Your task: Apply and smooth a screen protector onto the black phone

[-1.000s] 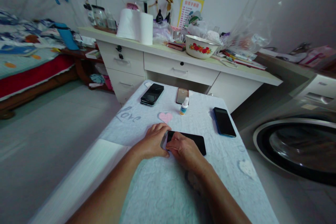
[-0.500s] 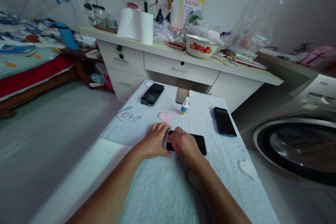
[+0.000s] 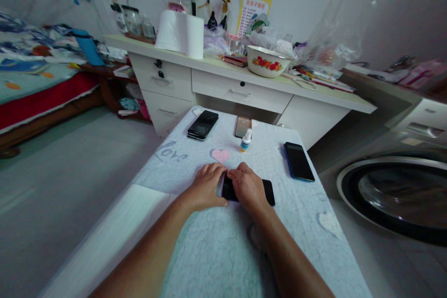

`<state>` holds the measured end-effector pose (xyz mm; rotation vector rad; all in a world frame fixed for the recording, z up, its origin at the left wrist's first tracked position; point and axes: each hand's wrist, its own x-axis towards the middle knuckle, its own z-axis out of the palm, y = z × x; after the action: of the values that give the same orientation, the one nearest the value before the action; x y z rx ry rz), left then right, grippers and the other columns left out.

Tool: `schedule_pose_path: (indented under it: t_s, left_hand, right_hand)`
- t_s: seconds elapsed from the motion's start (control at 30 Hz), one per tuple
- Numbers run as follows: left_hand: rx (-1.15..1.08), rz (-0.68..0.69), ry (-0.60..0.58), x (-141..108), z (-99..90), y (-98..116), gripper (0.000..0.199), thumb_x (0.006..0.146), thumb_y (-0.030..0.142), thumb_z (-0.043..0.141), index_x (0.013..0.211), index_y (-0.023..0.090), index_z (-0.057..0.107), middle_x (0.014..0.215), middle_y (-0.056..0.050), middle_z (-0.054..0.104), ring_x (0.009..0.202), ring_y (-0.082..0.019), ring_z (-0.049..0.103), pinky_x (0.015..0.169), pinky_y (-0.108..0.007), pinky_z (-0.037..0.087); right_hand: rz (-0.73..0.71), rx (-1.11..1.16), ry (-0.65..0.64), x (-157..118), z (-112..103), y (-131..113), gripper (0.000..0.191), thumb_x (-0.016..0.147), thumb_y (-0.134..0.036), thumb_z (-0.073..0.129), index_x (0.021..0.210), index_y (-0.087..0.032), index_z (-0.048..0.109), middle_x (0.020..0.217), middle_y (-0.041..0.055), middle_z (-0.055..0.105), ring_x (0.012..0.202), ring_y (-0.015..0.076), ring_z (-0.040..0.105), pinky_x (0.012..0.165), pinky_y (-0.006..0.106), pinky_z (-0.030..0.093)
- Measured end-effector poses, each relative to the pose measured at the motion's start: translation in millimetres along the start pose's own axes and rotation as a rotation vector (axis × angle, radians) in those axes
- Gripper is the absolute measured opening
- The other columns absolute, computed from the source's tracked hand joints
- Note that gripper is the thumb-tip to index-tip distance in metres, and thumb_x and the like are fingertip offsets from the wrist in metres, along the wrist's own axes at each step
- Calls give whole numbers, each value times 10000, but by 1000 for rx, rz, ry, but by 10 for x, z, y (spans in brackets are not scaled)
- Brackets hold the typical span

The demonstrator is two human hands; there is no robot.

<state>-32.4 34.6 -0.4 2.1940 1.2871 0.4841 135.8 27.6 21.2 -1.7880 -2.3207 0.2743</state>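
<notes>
A black smartphone (image 3: 269, 192) lies flat on the cloth-covered table, its long side running left to right. My left hand (image 3: 208, 186) grips its left end, thumb by the near edge and fingers by the far edge. Over the screen, my right hand (image 3: 247, 185) is closed, fingertips together near the far left corner; whatever they may hold is hidden. Beyond the hands stands a small white spray bottle (image 3: 246, 141) with a blue and orange label. Behind the bottle is a phone with a pinkish-gold edge (image 3: 241, 125).
Stacked dark phones (image 3: 203, 124) lie at the table's far left, and another phone in a blue case (image 3: 299, 162) at the right. A white desk (image 3: 240, 91) with a toilet roll (image 3: 179, 35) and a flowered bowl (image 3: 267, 61) stands behind. To the right is a washing machine (image 3: 415, 125).
My right hand has shifted from the middle of the phone's left part to its far edge, fingertips now close to my left fingers. My left hand and the phone stay put.
</notes>
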Motion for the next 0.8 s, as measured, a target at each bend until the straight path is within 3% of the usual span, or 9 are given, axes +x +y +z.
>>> schedule_pose_path:
  t_s: [0.27, 0.8]
  left_hand:
    - [-1, 3, 2, 0, -8, 8, 696, 549, 320, 759, 1179, 275, 469, 1274, -37, 454, 1208, -280, 389, 1023, -403, 340]
    - [7, 0, -6, 19, 2, -13, 715, 535, 319, 783, 1178, 260, 476, 1264, -36, 459, 1198, -265, 392, 1014, -384, 340]
  right_hand:
    - [2, 17, 0, -38, -35, 53, 254, 952, -266, 438, 992, -250, 688, 917, 25, 565, 801, 124, 548, 663, 214, 357]
    - [-290, 202, -138, -199, -97, 107, 160, 846, -141, 548, 882, -205, 691, 907, 16, 628, 809, 122, 587, 721, 205, 406]
